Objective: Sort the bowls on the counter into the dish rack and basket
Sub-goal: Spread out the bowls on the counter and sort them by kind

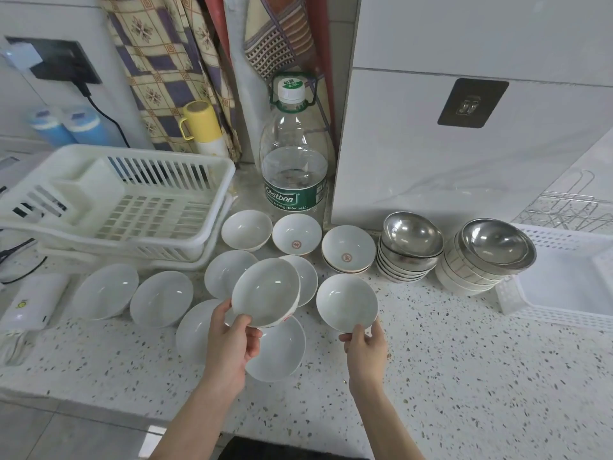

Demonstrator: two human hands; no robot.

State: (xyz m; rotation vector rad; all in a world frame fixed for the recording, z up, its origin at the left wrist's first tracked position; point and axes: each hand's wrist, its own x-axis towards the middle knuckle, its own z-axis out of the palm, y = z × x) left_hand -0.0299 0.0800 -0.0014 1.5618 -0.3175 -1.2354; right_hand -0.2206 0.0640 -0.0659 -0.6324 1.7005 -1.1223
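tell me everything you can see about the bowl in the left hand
The bowl is white, glossy and round, ceramic by its look, and its inside shows nothing in it. A red mark shows on its outer wall near the lower right rim. It is lifted off the counter and tilted, its opening facing up toward the camera. The left hand pinches its near rim, thumb inside. It hangs over other white bowls lying on the counter; whether it touches them cannot be told.
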